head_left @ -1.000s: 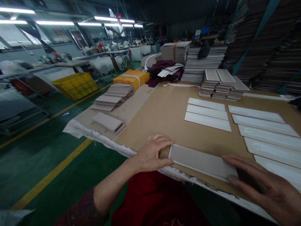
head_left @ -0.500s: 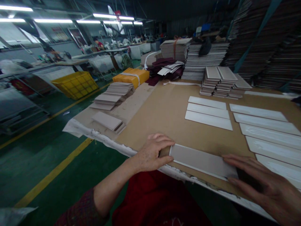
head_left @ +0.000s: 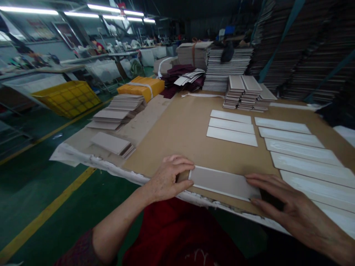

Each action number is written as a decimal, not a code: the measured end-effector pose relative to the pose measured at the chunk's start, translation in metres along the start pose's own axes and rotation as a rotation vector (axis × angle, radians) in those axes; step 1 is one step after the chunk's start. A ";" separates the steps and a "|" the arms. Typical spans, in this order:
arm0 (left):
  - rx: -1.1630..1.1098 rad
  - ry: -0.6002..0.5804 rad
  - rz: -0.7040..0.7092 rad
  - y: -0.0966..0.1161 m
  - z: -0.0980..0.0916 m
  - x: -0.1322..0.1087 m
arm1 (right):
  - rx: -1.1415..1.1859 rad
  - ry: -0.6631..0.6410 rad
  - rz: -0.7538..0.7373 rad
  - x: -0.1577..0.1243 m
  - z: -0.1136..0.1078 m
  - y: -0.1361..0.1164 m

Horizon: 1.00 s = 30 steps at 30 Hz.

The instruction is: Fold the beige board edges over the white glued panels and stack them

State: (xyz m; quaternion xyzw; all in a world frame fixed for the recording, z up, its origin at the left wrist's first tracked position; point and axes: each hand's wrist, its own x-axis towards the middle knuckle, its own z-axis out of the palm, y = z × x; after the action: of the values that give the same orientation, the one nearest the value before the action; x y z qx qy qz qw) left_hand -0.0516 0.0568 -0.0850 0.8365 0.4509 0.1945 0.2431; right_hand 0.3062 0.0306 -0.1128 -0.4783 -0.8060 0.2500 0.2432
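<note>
A grey rectangular cardboard strip (head_left: 219,181) with a white border lies flat near the table's front edge. At its left end, my left hand (head_left: 169,176) grips the corners, fingers at the far one and thumb at the near one. My right hand (head_left: 294,205) holds the right end the same way, its fingers on the far edge and its thumb on the near edge. That right end is partly hidden by the hand and its shadow. Glossy white strips (head_left: 307,159) lie in an overlapping column to the right, and three shorter white strips (head_left: 231,127) lie beyond.
Stacks of bordered boards (head_left: 245,92) stand at the table's back. On the left are a small stack of grey strips (head_left: 111,143), a fanned stack (head_left: 119,111) and a yellow bundle (head_left: 141,88). The brown tabletop (head_left: 169,136) ends in a white-wrapped front edge.
The view has turned a little to the right, so everything appears shifted left. Both hands stay on the ends of the cardboard strip, with little change in their grip.
</note>
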 end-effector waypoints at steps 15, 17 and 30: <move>0.049 -0.024 -0.004 -0.004 0.001 0.000 | -0.061 -0.075 -0.027 0.001 -0.003 -0.008; 0.052 -0.024 -0.001 -0.005 0.001 -0.001 | -0.072 -0.078 -0.026 0.001 -0.004 -0.008; 0.236 -0.047 0.068 0.007 -0.002 -0.002 | -0.456 -0.016 -0.284 -0.002 0.004 -0.017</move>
State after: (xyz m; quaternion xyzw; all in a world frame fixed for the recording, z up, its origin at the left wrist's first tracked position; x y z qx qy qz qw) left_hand -0.0485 0.0525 -0.0792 0.8784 0.4363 0.1286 0.1469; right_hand 0.2937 0.0210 -0.1055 -0.4009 -0.9024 0.0290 0.1553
